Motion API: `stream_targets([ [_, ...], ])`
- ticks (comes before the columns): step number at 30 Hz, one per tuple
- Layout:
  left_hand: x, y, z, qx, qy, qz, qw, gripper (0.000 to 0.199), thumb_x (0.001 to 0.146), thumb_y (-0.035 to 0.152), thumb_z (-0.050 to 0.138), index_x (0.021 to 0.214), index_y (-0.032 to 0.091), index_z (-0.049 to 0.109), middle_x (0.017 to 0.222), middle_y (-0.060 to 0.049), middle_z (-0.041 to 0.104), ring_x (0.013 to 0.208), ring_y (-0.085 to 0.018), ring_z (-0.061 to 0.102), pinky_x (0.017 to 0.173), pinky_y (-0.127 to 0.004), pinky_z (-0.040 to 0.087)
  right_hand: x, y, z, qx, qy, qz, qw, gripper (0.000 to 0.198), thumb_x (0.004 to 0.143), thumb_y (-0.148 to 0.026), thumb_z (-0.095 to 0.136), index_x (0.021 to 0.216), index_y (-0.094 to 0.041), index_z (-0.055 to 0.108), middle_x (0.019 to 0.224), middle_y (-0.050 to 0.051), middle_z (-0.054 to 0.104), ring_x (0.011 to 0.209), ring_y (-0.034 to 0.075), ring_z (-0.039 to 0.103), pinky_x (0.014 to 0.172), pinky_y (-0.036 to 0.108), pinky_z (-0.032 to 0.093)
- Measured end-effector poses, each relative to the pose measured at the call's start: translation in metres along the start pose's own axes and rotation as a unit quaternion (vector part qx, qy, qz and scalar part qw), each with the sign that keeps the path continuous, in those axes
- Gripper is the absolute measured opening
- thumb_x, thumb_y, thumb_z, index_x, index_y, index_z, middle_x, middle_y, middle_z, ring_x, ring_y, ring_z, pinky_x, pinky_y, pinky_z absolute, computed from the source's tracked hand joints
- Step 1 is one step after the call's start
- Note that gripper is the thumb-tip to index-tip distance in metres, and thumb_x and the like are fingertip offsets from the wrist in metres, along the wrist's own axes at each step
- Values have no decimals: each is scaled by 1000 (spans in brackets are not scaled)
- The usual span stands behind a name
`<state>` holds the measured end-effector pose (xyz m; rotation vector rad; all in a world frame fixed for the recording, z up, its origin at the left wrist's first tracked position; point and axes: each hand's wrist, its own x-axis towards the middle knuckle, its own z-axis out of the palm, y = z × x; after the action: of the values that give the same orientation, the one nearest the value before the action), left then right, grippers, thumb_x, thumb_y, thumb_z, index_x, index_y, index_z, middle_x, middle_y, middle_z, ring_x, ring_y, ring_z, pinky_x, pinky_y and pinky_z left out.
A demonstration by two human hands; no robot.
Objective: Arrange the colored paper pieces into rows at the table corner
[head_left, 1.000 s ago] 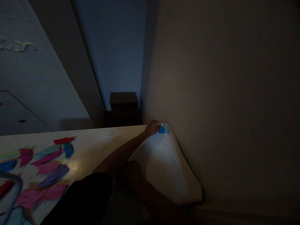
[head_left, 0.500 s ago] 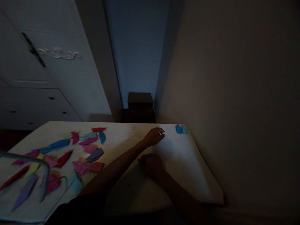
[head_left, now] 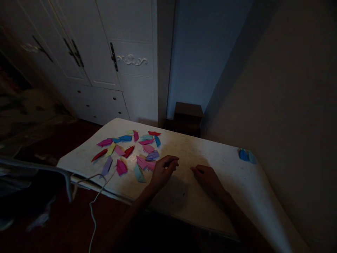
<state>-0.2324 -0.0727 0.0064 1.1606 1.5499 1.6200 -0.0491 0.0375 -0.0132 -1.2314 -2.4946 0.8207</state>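
I see the left hand (head_left: 162, 172) curled, thumb and fingertips close, beside the papers (head_left: 129, 151) on the left of the table (head_left: 218, 158); the right hand (head_left: 207, 175) curls nearby. I cannot tell whether either grips anything.

The long whitish surface (head_left: 216, 154) has brownish stains near its middle. On its left part lie many pointed folded paper pieces (head_left: 129, 151), pink, red, purple, yellow and blue. At the far right corner, a blue folded piece (head_left: 243, 155) rests beside a pale-blue piece (head_left: 252, 157).
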Motion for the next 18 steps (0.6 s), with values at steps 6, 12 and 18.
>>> stream_targets([
  [6,-25,-16,-22,7,13,-13,1000,25,85,34,57,94,15,70,78,-4,70,65,-13,63,58,-22,48,41,-31,12,84,2,-73,994,36,86,-48,46,67,-19,56,65,0,57,62,15,53,59,25,37],
  [12,-36,-27,-24,162,-85,21,983,22,87,26,52,96,16,70,89,-7,73,80,-18,66,74,-29,50,92,-68,39,101,-10,-164,981,20,84,-35,52,81,-18,62,76,1,63,68,14,56,66,26,42],
  [18,-38,-31,-22,237,-126,59,962,24,92,27,48,103,16,67,96,-8,71,88,-19,65,81,-32,49,123,-93,62,82,-59,-251,963,25,81,-28,64,102,-16,65,98,6,64,70,13,55,67,26,44],
])
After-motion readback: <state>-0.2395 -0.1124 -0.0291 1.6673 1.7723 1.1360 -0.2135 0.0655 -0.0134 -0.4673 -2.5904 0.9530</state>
